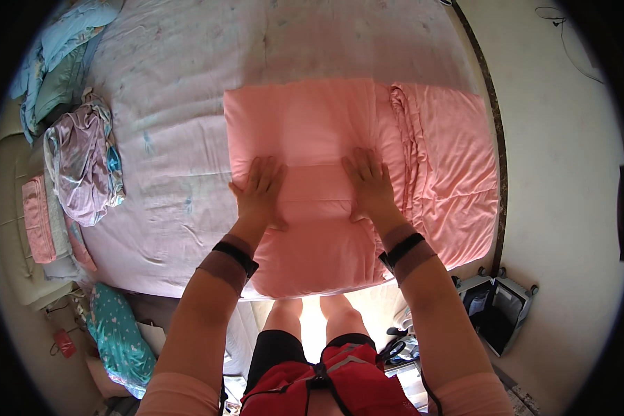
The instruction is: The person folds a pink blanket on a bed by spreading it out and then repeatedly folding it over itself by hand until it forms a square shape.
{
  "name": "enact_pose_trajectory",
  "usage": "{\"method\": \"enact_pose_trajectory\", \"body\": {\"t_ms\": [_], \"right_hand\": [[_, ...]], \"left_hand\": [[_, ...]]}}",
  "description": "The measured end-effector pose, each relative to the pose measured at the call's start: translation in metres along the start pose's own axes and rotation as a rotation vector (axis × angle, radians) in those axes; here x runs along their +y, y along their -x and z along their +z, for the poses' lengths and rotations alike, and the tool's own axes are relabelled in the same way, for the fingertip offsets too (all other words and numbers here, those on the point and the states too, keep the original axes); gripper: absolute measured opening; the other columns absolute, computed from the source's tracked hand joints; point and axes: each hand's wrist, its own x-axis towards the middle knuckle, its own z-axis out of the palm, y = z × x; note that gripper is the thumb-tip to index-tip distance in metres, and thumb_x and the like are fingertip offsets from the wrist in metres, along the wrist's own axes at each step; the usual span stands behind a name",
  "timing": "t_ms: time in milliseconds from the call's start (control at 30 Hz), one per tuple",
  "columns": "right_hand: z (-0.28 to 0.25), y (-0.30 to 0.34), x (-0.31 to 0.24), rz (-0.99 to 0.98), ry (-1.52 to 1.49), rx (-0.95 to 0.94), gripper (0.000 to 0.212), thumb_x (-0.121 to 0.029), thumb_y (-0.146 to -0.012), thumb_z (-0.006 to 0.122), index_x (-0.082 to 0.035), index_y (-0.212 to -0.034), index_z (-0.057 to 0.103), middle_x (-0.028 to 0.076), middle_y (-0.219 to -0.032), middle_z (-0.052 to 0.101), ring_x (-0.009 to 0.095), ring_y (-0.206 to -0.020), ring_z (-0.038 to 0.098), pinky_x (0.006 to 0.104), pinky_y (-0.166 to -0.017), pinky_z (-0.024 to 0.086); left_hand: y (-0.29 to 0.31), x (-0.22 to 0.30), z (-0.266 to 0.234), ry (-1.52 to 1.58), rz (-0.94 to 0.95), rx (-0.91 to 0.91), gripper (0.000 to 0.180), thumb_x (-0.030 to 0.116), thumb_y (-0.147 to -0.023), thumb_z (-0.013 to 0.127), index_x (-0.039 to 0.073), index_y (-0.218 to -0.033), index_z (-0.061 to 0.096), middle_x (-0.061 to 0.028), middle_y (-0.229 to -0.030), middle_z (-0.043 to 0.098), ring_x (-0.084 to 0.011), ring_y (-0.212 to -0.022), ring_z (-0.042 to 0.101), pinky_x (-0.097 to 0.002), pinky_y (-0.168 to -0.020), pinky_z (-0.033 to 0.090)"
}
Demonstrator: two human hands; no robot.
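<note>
A pink quilt [312,243] lies partly folded on the bed, close to its near edge. Its left part is a smooth, thick folded panel, while the right part spreads out wrinkled, with bunched creases between the two. My left hand [260,191] rests flat on the left side of the folded panel, fingers spread and thumb pointing inward. Flat on the same panel, near the bunched creases, is my right hand [369,186], its fingers also apart. Neither hand grips the cloth. Both wrists wear dark bands.
The bed [166,152] has a pale floral sheet. Crumpled lilac cloth [83,163], blue bedding [66,41] and a folded pink cloth [38,218] lie by the headboard. A teal dotted bundle [121,333] sits lower left. An opened suitcase [499,312] stands on the floor, right.
</note>
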Motion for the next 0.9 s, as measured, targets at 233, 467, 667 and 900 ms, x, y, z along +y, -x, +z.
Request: {"method": "enact_pose_trajectory", "body": {"t_ms": [233,467,667,900], "right_hand": [[0.010,-0.017,0.005,0.057,-0.055,-0.066,0.119,-0.030,-0.040,0.080,-0.023,-0.137,0.013,0.007,-0.143,0.010,0.034,-0.131,0.007,0.0496,-0.103,0.014],[0.031,-0.037,0.012,0.047,-0.061,-0.114,0.116,-0.032,-0.043,0.079,-0.022,-0.138,0.012,0.009,-0.143,0.009,0.036,-0.131,0.006,0.0545,-0.102,0.013],[0.053,-0.044,0.019,0.027,-0.081,-0.018,0.099,-0.030,-0.054,0.072,-0.020,-0.137,0.018,0.009,-0.142,0.014,0.038,-0.129,0.011,0.0586,-0.099,0.014],[0.076,-0.049,0.024,0.020,-0.011,0.065,0.069,-0.021,-0.073,0.052,-0.020,-0.136,0.023,0.008,-0.140,0.019,0.039,-0.128,0.016,0.0597,-0.099,0.014]], "left_hand": [[-0.024,-0.003,0.003,0.008,-0.010,-0.161,0.125,0.050,-0.041,0.078,0.023,-0.138,0.004,-0.0042,-0.145,-0.006,-0.0272,-0.133,-0.006,-0.0711,-0.087,0.020],[-0.051,-0.004,0.025,-0.006,-0.002,-0.249,0.127,0.054,-0.042,0.076,0.022,-0.138,0.000,-0.0045,-0.144,-0.008,-0.0272,-0.133,-0.007,-0.0727,-0.087,0.015],[-0.066,-0.006,0.038,-0.009,-0.011,-0.187,0.121,0.056,-0.042,0.073,0.025,-0.138,0.007,-0.0004,-0.144,0.002,-0.0265,-0.133,0.000,-0.0772,-0.083,0.011],[-0.073,-0.006,0.039,-0.008,-0.025,-0.279,0.120,0.058,-0.044,0.071,0.025,-0.138,0.005,-0.0008,-0.145,0.000,-0.0277,-0.133,0.000,-0.0773,-0.084,0.007]]}}
